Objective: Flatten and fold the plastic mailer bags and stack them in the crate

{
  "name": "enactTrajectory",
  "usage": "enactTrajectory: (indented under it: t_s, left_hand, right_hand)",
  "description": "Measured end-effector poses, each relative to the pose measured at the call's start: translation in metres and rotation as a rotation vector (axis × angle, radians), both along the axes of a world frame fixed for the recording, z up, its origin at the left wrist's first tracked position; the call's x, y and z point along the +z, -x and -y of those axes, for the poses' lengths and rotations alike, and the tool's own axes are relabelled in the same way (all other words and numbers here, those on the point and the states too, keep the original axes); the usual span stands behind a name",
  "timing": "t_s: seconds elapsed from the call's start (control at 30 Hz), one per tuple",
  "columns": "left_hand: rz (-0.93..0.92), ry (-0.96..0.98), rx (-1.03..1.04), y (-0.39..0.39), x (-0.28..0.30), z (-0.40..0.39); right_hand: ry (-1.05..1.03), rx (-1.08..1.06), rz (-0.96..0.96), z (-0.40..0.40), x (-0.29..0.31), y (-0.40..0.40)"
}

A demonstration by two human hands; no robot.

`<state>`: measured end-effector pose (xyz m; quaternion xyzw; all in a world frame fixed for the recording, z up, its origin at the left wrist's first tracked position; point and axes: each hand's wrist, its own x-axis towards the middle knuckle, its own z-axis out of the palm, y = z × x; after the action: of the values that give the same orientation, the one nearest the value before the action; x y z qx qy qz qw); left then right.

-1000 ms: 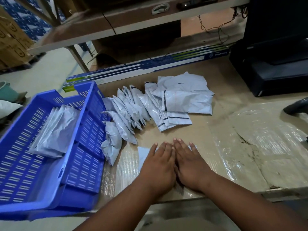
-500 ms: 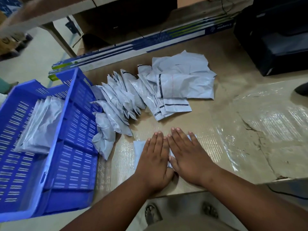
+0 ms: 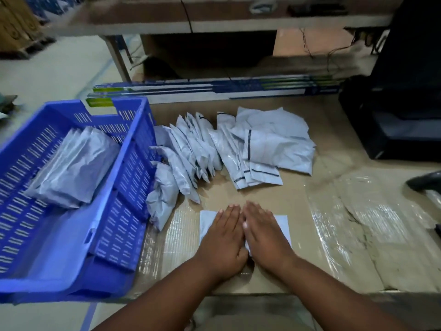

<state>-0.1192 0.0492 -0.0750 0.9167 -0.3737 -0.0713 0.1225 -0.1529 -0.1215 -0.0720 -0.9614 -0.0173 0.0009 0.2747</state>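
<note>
A white mailer bag [image 3: 206, 222] lies flat on the table near its front edge. My left hand [image 3: 224, 237] and my right hand [image 3: 266, 232] press down on it side by side, fingers straight, covering most of it. A fanned row of several grey-white mailer bags [image 3: 191, 149] lies beyond my hands, with a looser heap of bags [image 3: 274, 137] to its right. The blue plastic crate [image 3: 124, 211] stands at the left, holding a stack of folded bags [image 3: 76, 168].
The brown table [image 3: 305, 194] has glossy tape patches at the right. Long blue-and-white boxes [image 3: 214, 90] lie along the back. A black machine [image 3: 393, 130] stands at the far right, a dark object [image 3: 427, 181] in front of it. A shelf frame rises behind.
Both hands stay pressed on the bag and have spread slightly apart, so more of the bag shows at both sides. The camera view shifted.
</note>
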Motion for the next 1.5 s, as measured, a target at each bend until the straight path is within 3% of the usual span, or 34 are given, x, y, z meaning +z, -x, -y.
enactTrajectory:
  t_s: [0.13,0.27,0.5,0.77,1.0,1.2,1.5]
  left_hand:
    - [0.225,-0.176,0.006,-0.002,0.014,-0.01]
    - [0.197,-0.173,0.057,-0.008,-0.002,-0.039]
    - [0.174,-0.074,0.095,-0.005,-0.016,-0.043]
    - [0.105,-0.141,0.136,-0.001,-0.007,-0.046]
    - [0.162,-0.147,0.08,0.025,0.014,-0.076]
    - [0.092,-0.23,0.063,0.027,0.004,-0.073]
    - [0.054,-0.2,0.123,0.022,0.019,-0.063]
  right_hand:
    - [0.254,0.019,-0.026,0.004,-0.013,0.002]
    - [0.366,0.05,-0.054,0.0,-0.013,0.003]
    - [0.381,0.081,-0.06,0.004,-0.015,0.002]
    - [0.378,0.109,-0.103,0.011,-0.001,0.0]
    - [0.433,0.287,0.026,-0.002,0.016,0.021]
    - [0.454,0.295,0.036,-0.005,0.014,0.021]
    - [0.363,0.339,-0.1,0.0,0.01,0.022]
